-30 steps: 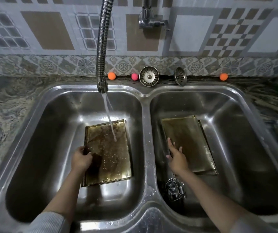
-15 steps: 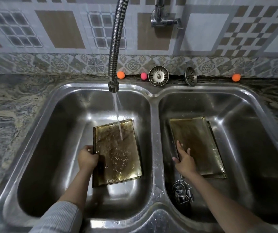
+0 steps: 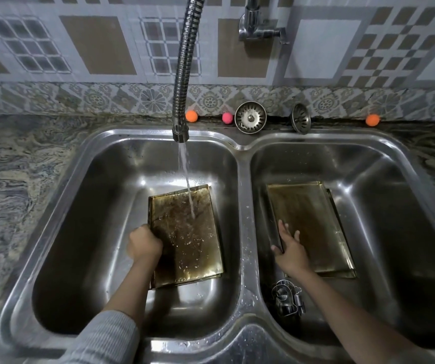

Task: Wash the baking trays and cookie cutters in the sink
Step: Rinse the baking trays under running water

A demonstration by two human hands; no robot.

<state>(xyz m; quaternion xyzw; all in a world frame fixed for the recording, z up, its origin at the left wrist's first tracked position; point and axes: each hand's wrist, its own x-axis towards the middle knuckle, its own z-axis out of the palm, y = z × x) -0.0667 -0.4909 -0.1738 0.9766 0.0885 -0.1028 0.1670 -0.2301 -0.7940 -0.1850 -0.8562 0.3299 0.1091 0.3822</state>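
A greasy golden baking tray (image 3: 187, 237) lies in the left basin under the running water (image 3: 187, 185). My left hand (image 3: 144, 244) grips its left edge. In the right basin a second golden tray (image 3: 313, 227) rests on another tray whose edge shows at its right. My right hand (image 3: 291, 249) rests on that tray's near left corner with fingers spread. Metal cookie cutters (image 3: 287, 300) lie at the right basin's near left corner.
The double steel sink (image 3: 242, 158) sits in a marbled counter (image 3: 14, 185). A flexible faucet hose (image 3: 184, 74) hangs over the left basin. Two sink strainers (image 3: 250, 117) and small orange and pink balls (image 3: 191, 116) line the back ledge.
The view has shifted so the sink sits further right in the frame. Both hands keep their places on the trays, and water keeps falling on the left tray.
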